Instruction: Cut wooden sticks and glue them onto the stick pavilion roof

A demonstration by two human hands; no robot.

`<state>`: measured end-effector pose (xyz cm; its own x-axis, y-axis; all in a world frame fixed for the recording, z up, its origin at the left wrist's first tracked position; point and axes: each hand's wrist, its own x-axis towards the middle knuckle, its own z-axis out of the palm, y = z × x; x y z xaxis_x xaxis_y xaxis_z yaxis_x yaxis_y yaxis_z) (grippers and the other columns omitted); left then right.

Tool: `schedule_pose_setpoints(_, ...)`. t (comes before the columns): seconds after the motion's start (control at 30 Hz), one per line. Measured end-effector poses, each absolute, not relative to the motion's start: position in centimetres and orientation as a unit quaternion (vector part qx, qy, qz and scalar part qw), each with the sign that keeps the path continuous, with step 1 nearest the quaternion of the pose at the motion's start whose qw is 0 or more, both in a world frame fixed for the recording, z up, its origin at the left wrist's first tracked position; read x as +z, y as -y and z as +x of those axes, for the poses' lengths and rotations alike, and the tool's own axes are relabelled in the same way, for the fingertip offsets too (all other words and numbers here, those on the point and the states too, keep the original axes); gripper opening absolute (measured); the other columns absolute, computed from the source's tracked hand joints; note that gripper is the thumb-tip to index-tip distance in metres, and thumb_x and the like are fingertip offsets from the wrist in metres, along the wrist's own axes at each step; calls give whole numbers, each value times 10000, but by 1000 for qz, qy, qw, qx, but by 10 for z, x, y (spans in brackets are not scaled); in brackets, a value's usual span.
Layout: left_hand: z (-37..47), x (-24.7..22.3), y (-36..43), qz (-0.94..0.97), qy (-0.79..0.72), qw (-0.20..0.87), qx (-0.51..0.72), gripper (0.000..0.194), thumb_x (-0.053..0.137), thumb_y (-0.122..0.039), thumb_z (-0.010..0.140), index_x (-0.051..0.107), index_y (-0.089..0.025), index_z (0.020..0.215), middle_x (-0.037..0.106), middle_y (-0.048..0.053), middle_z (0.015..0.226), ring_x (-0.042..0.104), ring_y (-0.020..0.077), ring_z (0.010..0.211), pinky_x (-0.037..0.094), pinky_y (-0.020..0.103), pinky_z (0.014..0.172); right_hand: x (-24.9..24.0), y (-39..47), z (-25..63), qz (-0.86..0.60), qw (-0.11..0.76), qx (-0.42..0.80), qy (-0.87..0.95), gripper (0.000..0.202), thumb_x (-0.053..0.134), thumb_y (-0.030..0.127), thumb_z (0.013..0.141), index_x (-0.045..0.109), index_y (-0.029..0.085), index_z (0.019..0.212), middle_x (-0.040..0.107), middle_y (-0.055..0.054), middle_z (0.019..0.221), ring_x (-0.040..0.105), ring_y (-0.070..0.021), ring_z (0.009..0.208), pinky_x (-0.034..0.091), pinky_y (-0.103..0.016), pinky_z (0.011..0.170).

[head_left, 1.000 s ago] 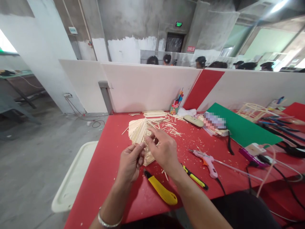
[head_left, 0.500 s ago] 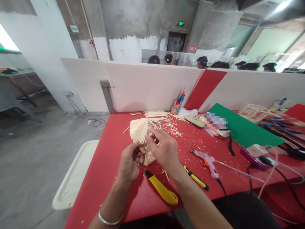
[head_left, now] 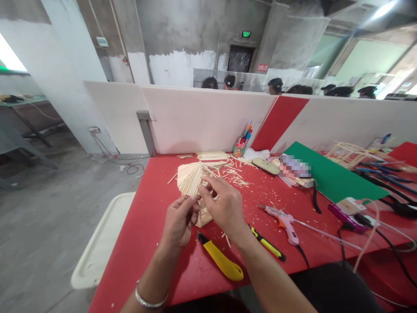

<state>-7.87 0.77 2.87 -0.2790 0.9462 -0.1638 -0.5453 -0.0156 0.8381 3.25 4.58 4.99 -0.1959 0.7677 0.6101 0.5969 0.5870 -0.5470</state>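
Observation:
A small model house of pale wooden sticks [head_left: 190, 181] stands on the red table, its sloped roof made of sticks laid side by side. My left hand [head_left: 180, 221] is closed, thumb and forefinger pinched at the roof's lower edge. From the right, my right hand [head_left: 224, 201] pinches a stick along the roof's side edge and covers part of the model. The fingertips of both hands are close together there. Just in front lies a yellow utility knife [head_left: 224, 260]; a slimmer yellow-and-black cutter [head_left: 267, 244] rests beside my right forearm.
A pink hot glue gun [head_left: 282, 222] lies to the right, near a purple power strip [head_left: 350, 217] with cables. Loose sticks [head_left: 213, 155] and offcuts are scattered behind the model. A pen cup [head_left: 239, 150], a green board [head_left: 332, 174] and a white partition [head_left: 208, 119] stand farther back.
My left hand's fingertips have shifted slightly up along the roof edge, with the fingers a little more closed. My right hand keeps nearly the same place.

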Motion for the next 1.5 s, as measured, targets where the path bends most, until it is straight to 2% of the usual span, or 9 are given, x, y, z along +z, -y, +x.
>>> schedule_pose_setpoints(0.4,-78,28,-5,234,-447,563,654,298,816,-326,552,609,-116,597,530,-42,435,362,8,308,207,128,318,47,-42,37,-422,500,115,747,284,513,331,881,636,190,1094,651,-57,950,596,-148,822,465,-257,759)
schedule_pose_setpoints(0.57,-71,18,10,274,-466,573,616,299,809,-361,562,626,-126,588,511,-44,424,329,6,310,190,133,326,45,-29,51,-417,506,249,713,236,540,353,860,677,206,984,643,-23,815,568,-122,676,460,-232,633)
schedule_pose_setpoints(0.7,-61,8,22,343,-473,588,560,245,799,-351,593,687,-136,630,567,-7,482,428,52,388,312,164,389,38,-16,71,-387,503,356,686,195,536,296,858,688,196,789,640,-1,719,581,-118,670,455,-217,611)
schedule_pose_setpoints(0.87,-39,-7,22,424,-466,580,516,175,765,-311,661,744,-149,724,663,47,616,545,118,541,434,224,545,15,-1,102,-422,458,401,672,235,539,305,852,702,188,729,614,6,625,572,-118,593,453,-218,557)
schedule_pose_setpoints(0.93,-29,-13,22,423,-468,588,506,171,764,-315,663,735,-147,667,641,36,560,541,115,522,429,220,533,0,5,117,-455,452,371,671,283,486,336,890,712,188,809,642,-13,692,599,-132,657,478,-235,619)
schedule_pose_setpoints(1.03,-15,-18,23,386,-485,592,515,181,782,-321,634,728,-152,670,635,18,543,541,107,495,426,211,502,-26,13,147,-542,400,247,697,358,457,416,902,647,201,1116,670,-68,937,614,-188,872,482,-326,801)
schedule_pose_setpoints(1.2,2,-19,21,347,-511,576,535,234,812,-294,579,730,-156,749,652,6,557,541,99,480,430,202,481,-63,26,185,-642,210,93,731,722,637,572,718,494,190,1314,558,-165,1238,507,-323,1119,384,-482,929)
schedule_pose_setpoints(1.37,9,-22,20,343,-514,576,534,250,807,-300,592,722,-152,775,661,18,569,525,90,470,393,180,439,-65,31,184,-641,141,106,747,852,686,599,627,474,170,1333,489,-198,1326,427,-378,1205,335,-502,957)
schedule_pose_setpoints(1.5,8,-24,20,378,-514,548,540,219,772,-304,654,725,-151,803,652,12,604,448,54,436,344,170,422,-52,23,178,-653,113,141,735,760,686,391,628,492,132,1316,571,-202,1159,510,-362,1052,417,-460,843)
